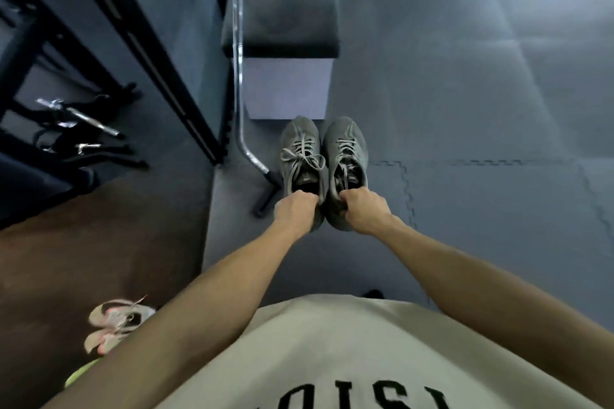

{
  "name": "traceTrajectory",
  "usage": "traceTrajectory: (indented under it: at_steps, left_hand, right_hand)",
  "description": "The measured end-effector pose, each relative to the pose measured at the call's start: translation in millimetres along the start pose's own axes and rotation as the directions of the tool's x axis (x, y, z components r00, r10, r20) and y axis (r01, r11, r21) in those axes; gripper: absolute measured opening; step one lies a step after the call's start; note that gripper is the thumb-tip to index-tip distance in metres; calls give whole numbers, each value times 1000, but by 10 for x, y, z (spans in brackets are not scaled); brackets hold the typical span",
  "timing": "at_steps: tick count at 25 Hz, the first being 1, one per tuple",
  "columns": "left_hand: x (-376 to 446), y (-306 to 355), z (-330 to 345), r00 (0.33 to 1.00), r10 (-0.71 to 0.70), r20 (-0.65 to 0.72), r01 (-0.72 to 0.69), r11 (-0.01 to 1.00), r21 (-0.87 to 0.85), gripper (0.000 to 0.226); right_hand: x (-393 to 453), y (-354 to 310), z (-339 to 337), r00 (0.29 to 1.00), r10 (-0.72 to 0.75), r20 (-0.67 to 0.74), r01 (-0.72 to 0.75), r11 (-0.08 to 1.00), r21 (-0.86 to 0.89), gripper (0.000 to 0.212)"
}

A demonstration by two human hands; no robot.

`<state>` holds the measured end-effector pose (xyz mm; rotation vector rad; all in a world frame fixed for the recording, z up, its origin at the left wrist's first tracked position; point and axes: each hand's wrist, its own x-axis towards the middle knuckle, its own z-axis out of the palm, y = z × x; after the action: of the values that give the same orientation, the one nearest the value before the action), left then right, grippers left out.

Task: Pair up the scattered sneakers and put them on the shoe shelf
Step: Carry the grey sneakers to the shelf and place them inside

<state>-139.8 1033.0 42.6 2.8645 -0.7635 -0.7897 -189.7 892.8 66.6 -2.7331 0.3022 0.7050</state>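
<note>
Each hand, left hand (295, 209) and right hand (363, 209), grips one grey sneaker (300, 156) (345, 156) by its heel, side by side, so the pair stays together.

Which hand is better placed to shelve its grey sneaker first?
Left, probably. The left hand grips the left grey sneaker nearest the black rack; the right hand and its sneaker sit farther away.
</note>
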Motion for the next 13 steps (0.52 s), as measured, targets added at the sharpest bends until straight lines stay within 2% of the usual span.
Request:
traceTrajectory:
  at_steps: [6,10,13]
  left_hand:
    - [882,1614,-166,993,110,33,-112,993,49,23]
    - [1560,2214,-370,987,150,53,-154,985,83,24]
    - [2295,2506,-559,984,164,67,-170,980,101,23]
  right_hand:
    - [40,1675,-529,992,120,-41,-116,990,84,12]
    - [442,2401,-842,986,162,-48,-153,976,158,6]
    - [969,2860,-1148,980,191,-57,-177,966,190,10]
